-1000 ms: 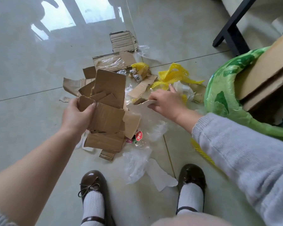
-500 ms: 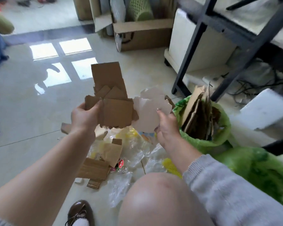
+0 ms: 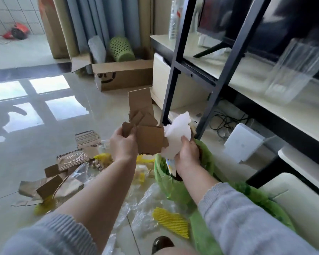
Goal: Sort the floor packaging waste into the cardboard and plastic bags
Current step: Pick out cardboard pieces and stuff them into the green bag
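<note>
Packaging waste still litters the floor: clear plastic film [image 3: 151,208] and a yellow mesh piece [image 3: 171,222] lie nearest, torn cardboard scraps [image 3: 50,184] further left. Sorting looks partway done at best. Left hand [image 3: 123,144] grips a stack of brown cardboard pieces [image 3: 145,129]; right hand [image 3: 187,157] pinches a white sheet [image 3: 177,137]. Both loads hang above the mouth of a green bag [image 3: 173,186], not yet dropped in. Which bag it is, I judge cardboard, unconfirmed.
</note>
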Available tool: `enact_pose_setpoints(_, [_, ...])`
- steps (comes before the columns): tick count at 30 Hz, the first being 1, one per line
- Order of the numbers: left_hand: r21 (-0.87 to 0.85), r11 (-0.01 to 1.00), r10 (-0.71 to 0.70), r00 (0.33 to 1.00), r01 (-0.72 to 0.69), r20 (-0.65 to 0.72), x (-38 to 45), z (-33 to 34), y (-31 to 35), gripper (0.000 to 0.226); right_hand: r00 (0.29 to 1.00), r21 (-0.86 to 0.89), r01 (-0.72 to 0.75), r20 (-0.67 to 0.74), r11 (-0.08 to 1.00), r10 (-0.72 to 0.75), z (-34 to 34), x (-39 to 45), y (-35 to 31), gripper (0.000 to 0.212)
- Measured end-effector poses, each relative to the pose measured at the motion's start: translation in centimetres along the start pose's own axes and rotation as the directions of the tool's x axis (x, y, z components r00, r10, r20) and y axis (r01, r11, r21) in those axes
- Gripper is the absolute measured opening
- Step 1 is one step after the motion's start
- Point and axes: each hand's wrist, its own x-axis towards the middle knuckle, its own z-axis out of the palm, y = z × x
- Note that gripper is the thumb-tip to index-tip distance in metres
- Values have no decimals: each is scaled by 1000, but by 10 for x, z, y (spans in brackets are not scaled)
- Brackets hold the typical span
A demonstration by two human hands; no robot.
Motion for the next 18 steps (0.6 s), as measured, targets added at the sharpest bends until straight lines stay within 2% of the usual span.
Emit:
enact_pose_setpoints(2, [57, 998, 23, 999, -21, -35, 8, 14, -9, 7, 997, -59, 42, -63, 997, -45, -4, 14, 4, 32])
enact_pose_setpoints(5, [145, 986, 86, 995, -78, -50, 14, 34, -18, 12, 977, -187, 123, -151, 975, -152, -12, 28, 4, 37])
enact_pose_setpoints(7, [233, 967, 110, 994, -103, -15, 13, 47, -28, 17, 961, -278, 173, -161, 945, -223, -15, 33, 5, 38])
enact_pose_setpoints(12, [206, 951, 186, 959, -230, 212, -17, 73, -52, 20, 936, -449, 280, -69, 848, -346, -16, 45, 25, 34])
enact_pose_setpoints(15, [220, 923, 194, 875, -316, 443, -28, 84, -79, 16, 928, -530, 324, 16, 783, -373, -26, 48, 39, 31])
enact_pose_setpoints(18, [255, 924, 64, 773, -285, 632, -32, 88, -100, 50, 923, -584, 355, 98, 730, -371, -41, 48, 41, 36])
